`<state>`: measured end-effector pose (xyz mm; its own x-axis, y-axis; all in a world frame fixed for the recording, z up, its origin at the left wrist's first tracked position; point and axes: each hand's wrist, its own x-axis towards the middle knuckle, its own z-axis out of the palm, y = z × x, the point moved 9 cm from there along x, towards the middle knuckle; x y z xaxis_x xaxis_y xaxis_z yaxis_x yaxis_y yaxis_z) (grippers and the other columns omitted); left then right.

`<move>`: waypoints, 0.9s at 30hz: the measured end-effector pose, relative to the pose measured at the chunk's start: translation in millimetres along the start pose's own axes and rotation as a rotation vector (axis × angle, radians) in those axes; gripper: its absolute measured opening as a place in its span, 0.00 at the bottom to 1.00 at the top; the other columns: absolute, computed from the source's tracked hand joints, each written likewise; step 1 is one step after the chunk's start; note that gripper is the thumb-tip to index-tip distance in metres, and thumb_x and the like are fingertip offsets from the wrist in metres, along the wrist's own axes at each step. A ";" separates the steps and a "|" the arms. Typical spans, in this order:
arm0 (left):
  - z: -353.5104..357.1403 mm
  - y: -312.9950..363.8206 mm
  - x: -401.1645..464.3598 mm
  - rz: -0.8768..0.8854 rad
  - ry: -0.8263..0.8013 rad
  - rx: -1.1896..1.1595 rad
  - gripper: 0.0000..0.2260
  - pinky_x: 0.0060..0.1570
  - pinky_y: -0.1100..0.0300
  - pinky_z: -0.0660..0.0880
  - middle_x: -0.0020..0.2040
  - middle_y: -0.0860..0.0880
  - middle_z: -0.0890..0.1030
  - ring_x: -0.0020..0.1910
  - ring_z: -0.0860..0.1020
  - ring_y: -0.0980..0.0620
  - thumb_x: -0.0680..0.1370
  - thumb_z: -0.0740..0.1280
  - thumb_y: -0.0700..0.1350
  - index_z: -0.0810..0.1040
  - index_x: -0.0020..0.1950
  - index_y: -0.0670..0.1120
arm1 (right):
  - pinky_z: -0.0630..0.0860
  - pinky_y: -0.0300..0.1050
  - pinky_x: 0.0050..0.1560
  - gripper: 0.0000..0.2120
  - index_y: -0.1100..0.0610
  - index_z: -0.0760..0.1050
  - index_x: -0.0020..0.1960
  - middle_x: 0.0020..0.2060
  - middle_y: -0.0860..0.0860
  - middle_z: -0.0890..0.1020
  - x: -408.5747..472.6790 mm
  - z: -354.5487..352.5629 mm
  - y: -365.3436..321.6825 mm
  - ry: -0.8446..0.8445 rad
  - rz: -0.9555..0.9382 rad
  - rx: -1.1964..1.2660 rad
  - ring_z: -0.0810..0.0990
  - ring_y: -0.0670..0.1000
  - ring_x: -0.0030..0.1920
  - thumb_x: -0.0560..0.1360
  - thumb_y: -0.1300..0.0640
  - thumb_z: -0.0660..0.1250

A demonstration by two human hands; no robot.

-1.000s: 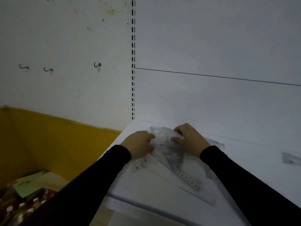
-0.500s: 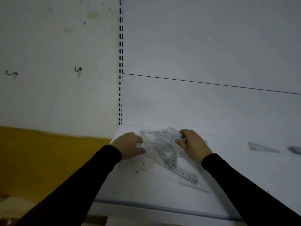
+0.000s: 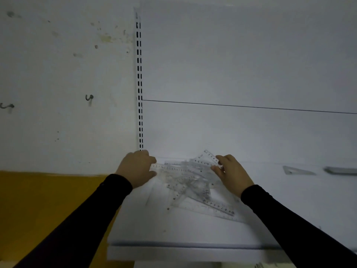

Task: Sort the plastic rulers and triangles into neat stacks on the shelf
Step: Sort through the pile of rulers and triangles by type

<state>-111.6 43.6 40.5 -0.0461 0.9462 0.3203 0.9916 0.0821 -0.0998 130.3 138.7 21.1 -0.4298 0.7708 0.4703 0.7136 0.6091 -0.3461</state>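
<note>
Head view: white shelf (image 3: 193, 231) fills the lower middle, and a jumbled pile of clear plastic rulers and triangles (image 3: 189, 180) sits on its back-left part, near the slotted upright (image 3: 139, 84). Pieces overlap at mixed angles and no edges line up, so I'd call the sort barely started for this pile.

Further right on the same shelf, well apart from the pile, one triangle (image 3: 298, 170) lies flat on its own, and a dark flat item (image 3: 341, 170) runs off the right edge; too dim to say whether that is a finished stack. Judgement: most of the work is left, meaning split rulers from triangles, square the edges, then build the stacks.

Long ruler (image 3: 219, 206) sticks out of the pile toward the front right, printed numbers legible. A small numbered piece (image 3: 209, 158) is tilted up at the back of the pile.

Hands: left hand (image 3: 138, 168) is at the pile's left end, fingers curled at the end of a ruler; whether it pinches that ruler or just presses on it, I cannot tell. Right hand (image 3: 231, 174) pinches the tilted numbered piece at its right side. Both sleeves are black.

Surface: shelf top is smooth white, front lip shows as a grey line. Backing is a white panel with one thin horizontal seam (image 3: 251, 106).

Room: dim light. Left of the upright is a stained white wall (image 3: 58, 74) with two small metal hooks (image 3: 89, 97), and a yellow band (image 3: 48, 200) below.
</note>
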 end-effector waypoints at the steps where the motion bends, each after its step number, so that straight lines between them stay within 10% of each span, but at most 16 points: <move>1: -1.6 -6.7 0.1 -0.025 0.000 -0.006 0.18 0.54 0.57 0.69 0.57 0.48 0.74 0.57 0.74 0.49 0.77 0.62 0.57 0.73 0.65 0.52 | 0.67 0.36 0.49 0.20 0.58 0.68 0.68 0.56 0.54 0.73 -2.6 0.0 0.3 0.002 0.006 -0.007 0.76 0.50 0.47 0.79 0.49 0.60; 10: 11.0 -27.2 -18.3 -0.232 0.137 -0.467 0.18 0.50 0.57 0.70 0.51 0.46 0.78 0.48 0.75 0.49 0.78 0.63 0.55 0.75 0.62 0.45 | 0.73 0.43 0.50 0.20 0.61 0.71 0.66 0.53 0.56 0.75 -16.9 -19.5 -3.6 0.121 -0.040 -0.106 0.76 0.55 0.50 0.78 0.52 0.63; 27: 7.2 184.7 53.4 0.168 0.115 -0.608 0.17 0.53 0.63 0.67 0.55 0.47 0.76 0.49 0.72 0.54 0.79 0.63 0.49 0.72 0.67 0.45 | 0.74 0.52 0.48 0.17 0.60 0.75 0.62 0.49 0.57 0.76 -119.0 -130.9 158.2 0.198 0.121 -0.268 0.74 0.60 0.46 0.75 0.54 0.67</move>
<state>68.2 111.5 32.4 0.0960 0.8884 0.4490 0.8773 -0.2886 0.3835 366.7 118.8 16.6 -0.2366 0.7670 0.5964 0.8838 0.4249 -0.1958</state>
